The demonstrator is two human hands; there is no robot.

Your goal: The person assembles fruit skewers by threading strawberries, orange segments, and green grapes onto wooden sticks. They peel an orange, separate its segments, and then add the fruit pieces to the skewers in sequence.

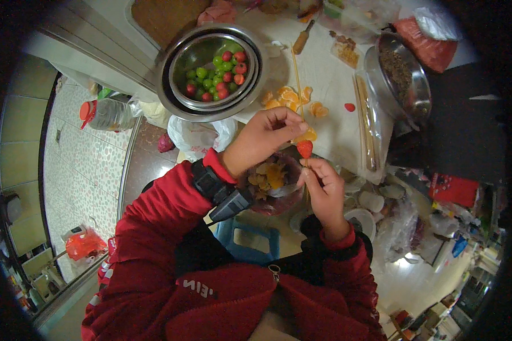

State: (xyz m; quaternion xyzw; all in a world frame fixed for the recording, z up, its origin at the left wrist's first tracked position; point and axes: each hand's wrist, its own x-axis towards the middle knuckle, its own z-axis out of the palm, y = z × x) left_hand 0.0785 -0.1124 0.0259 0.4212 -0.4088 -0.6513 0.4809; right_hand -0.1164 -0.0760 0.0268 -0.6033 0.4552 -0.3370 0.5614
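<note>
My left hand (266,134) pinches a thin bamboo skewer (298,76) between thumb and fingertips, just above a strawberry (304,149). The strawberry sits on the skewer between my two hands. Right below the fruit, my right hand (325,187) grips the skewer's lower part, its fingers bent round it. The skewer's far end points away over the table. Peeled mandarin segments (288,97) lie on the pale tabletop beyond my left hand, beside and partly under the line of the skewer. A small red piece of fruit (349,107) rests to their right.
Nested steel bowls (164,91) at the left hold green and red fruits. A wooden-handled tool (301,42), a packet of skewers (369,128) and a steel bowl with brown contents (424,100) are on the table. Beneath my hands stands a container of peels (269,177), near a blue stool (274,245).
</note>
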